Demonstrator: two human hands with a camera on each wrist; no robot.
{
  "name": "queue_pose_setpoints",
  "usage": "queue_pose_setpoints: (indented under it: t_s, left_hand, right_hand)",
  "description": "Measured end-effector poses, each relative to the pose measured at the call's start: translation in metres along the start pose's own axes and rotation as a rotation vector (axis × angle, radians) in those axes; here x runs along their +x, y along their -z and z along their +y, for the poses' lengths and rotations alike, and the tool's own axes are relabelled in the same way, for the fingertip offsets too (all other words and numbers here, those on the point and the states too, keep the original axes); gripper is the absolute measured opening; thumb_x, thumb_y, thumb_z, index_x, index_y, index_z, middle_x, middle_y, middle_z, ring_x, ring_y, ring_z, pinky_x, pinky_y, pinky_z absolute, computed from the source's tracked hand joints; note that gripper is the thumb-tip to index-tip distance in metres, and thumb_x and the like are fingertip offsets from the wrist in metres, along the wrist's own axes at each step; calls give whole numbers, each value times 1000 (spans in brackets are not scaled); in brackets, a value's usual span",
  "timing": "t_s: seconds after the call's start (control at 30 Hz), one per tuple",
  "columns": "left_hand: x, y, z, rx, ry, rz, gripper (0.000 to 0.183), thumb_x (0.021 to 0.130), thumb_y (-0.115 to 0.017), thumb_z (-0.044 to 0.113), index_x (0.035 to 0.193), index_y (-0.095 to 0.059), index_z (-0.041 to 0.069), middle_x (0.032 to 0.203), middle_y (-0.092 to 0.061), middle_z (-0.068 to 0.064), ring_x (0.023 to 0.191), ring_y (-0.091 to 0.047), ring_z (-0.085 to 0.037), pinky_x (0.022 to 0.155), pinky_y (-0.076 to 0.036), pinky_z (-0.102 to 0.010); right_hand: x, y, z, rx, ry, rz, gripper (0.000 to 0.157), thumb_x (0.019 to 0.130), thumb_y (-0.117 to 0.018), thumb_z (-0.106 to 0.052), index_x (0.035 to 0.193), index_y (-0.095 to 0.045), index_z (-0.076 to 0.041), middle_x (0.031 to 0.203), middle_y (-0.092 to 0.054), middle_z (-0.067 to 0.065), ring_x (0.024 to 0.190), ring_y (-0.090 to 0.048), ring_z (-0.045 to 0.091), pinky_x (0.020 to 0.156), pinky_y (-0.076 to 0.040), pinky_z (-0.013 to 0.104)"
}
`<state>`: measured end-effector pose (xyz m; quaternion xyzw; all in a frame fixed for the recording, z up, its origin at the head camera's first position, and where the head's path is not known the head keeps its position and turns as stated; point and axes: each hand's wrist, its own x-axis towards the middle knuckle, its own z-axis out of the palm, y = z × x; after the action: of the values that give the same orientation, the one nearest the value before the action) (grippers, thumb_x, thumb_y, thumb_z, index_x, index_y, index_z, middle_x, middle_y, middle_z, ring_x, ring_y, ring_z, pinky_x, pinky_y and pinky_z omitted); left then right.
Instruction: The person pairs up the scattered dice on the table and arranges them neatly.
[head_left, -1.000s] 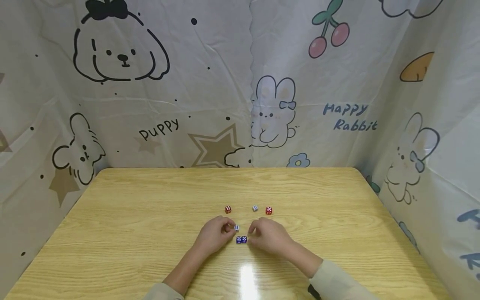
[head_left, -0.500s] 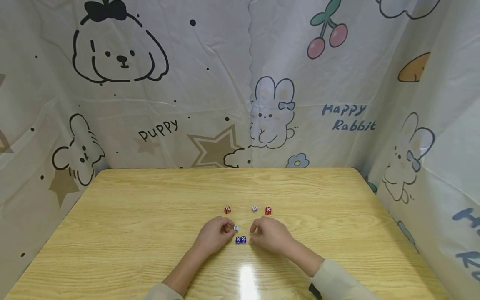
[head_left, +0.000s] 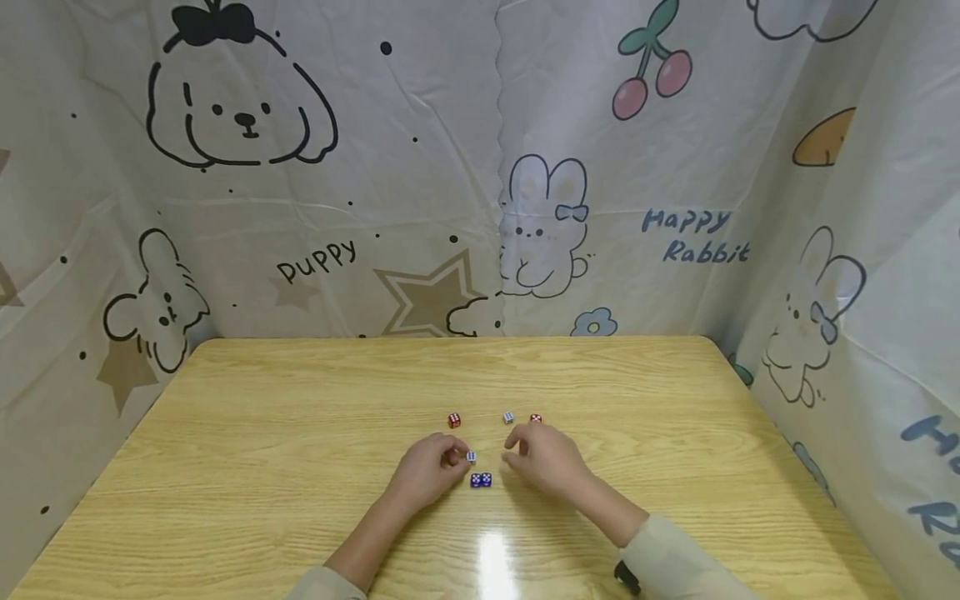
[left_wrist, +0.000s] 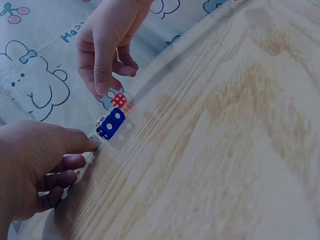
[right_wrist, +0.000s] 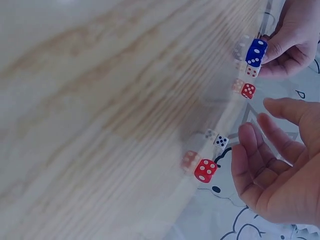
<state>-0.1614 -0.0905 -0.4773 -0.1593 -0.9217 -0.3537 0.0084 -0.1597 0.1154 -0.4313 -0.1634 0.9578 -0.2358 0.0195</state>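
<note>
My left hand point(head_left: 430, 471) stays low at the middle of the table, with thumb and index fingertips pinching a small white die point(head_left: 471, 457). Just in front of it, nearer me, two blue dice point(head_left: 481, 480) sit side by side. In the left wrist view, a blue die point(left_wrist: 110, 124) partly hides what the fingertips hold. My right hand point(head_left: 547, 460) has loosely bent fingers apart from the thumb and holds nothing. It partly covers a red die point(head_left: 536, 418) in the head view. In the right wrist view, that red die point(right_wrist: 205, 170) lies beyond the fingers.
Farther back on the wooden table point(head_left: 300, 392) lie another red die point(head_left: 454, 421) and a second white die point(head_left: 508, 417). A printed curtain point(head_left: 420, 192) hangs behind the table and along its sides. The tabletop reflects light near the front.
My right hand has moved away from the blue dice, slightly right and back, and now overlaps the right red die. The left hand and dice hold their places.
</note>
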Motion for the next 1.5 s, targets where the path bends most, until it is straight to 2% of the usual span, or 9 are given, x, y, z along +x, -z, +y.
queue_pose_setpoints:
  t_s: [0.33, 0.63, 0.9, 1.13, 1.27, 1.4, 1.5]
  left_hand:
    - [0, 0, -1, -1, -10, 6, 12, 82, -70, 20, 90, -69, 12, 74, -55, 8, 67, -46, -4, 61, -40, -20]
    - [-1, -1, -3, 10, -21, 16, 14, 82, -69, 21, 92, -69, 12, 74, -55, 8, 65, -45, -3, 60, -39, -19]
    - [-1, -1, -3, 1, -27, 21, 14, 82, -70, 20, 92, -69, 11, 73, -54, 8, 65, -45, -3, 60, -39, -19]
    - [-3, 0, -2, -7, -23, 14, 14, 82, -70, 20, 92, -69, 11, 74, -55, 8, 65, -45, -3, 59, -39, -19]
    - [-3, 0, -2, -8, -17, 11, 14, 82, -69, 20, 92, -69, 11, 74, -55, 8, 65, -45, -3, 59, -39, -19]
    - [-2, 0, -2, -11, -18, 11, 14, 82, -70, 20, 92, -69, 11, 74, -56, 7, 65, -46, -4, 59, -40, -19]
    - [-2, 0, -2, -16, -11, 10, 14, 82, -69, 21, 92, -69, 12, 75, -56, 8, 66, -46, -4, 61, -40, -19]
  right_hand:
    - [10, -1, 0, 35, -113, 87, 15, 85, -66, -25, 95, -69, -14, 64, -52, -5, 52, -43, 8, 45, -34, 23]
    - [21, -3, 0, 56, -166, 134, 18, 87, -61, -26, 96, -68, -11, 55, -48, -5, 44, -38, 7, 41, -30, 22]
    - [29, -5, -4, 56, -217, 125, 26, 89, -61, -27, 104, -66, -7, 49, -47, -5, 40, -36, 7, 38, -26, 19]
    - [35, -12, -1, 18, -265, 115, 31, 87, -62, -27, 110, -65, -6, 53, -50, -4, 41, -36, 7, 40, -28, 21]
    - [38, -14, 0, -1, -287, 114, 32, 86, -63, -27, 110, -65, -6, 67, -62, 1, 45, -41, 10, 44, -33, 25]
    - [40, -14, 0, -35, -274, 115, 29, 85, -63, -25, 106, -67, -5, 89, -71, 7, 51, -46, 11, 48, -36, 25]
    - [42, -14, 1, -64, -261, 103, 18, 85, -62, -22, 84, -67, -6, 75, -68, 4, 49, -43, 10, 46, -33, 24]
